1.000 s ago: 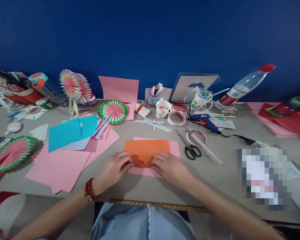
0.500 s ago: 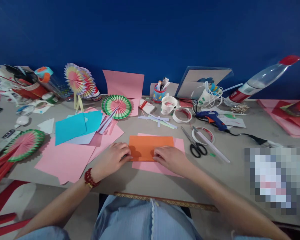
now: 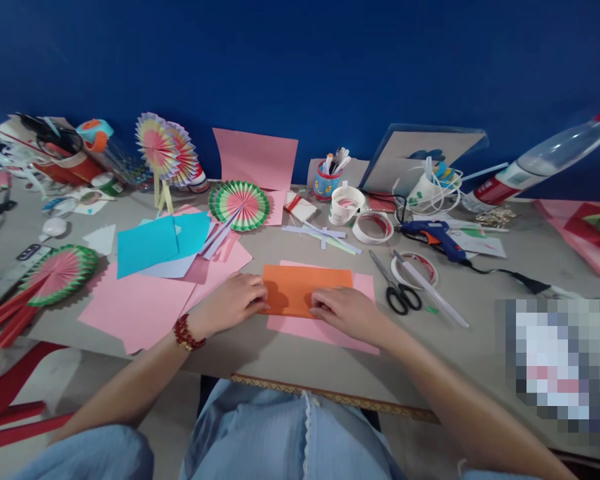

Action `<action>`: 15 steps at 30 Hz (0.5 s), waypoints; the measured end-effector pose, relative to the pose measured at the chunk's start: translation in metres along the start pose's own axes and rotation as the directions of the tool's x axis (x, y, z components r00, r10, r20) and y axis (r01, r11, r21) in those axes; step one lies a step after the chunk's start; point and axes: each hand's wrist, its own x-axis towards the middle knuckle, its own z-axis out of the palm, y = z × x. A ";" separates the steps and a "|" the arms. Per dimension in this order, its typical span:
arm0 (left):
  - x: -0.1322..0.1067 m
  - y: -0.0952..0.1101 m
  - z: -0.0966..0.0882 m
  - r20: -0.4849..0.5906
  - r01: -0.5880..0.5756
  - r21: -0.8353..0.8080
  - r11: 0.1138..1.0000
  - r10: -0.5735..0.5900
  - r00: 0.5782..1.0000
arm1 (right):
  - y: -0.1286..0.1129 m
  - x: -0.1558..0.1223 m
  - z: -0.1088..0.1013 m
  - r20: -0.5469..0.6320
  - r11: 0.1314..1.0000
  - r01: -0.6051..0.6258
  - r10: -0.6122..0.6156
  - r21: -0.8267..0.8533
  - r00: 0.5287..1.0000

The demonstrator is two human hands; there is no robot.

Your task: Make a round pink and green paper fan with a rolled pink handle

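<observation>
An orange paper sheet lies folded on a pink sheet in the middle of the grey table. My left hand, with a red bead bracelet at the wrist, has its fingers curled and pinching the orange sheet's near left edge. My right hand is curled the same way and presses the near edge towards the right. Both hands rest on the paper.
Black scissors, a tape roll and a blue glue gun lie to the right. Pink and blue sheets and pleated paper fans fill the left. Cups, a pen pot and a clear bottle stand at the back.
The view has shifted a little, so everything sits slightly higher and to the right. Both hands stay on the orange sheet's near edge, whose visible area looks shallower than before.
</observation>
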 end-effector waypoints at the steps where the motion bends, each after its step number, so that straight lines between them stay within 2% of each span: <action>1: 0.000 0.001 -0.001 -0.001 -0.003 0.002 1.000 0.003 1.000 | 0.000 0.000 0.000 0.006 1.000 0.000 0.000 -0.001 1.000; 15: -0.002 0.002 0.001 0.015 -0.004 0.044 0.999 0.004 1.000 | 0.003 0.001 0.001 0.032 1.000 0.016 -0.015 -0.015 0.999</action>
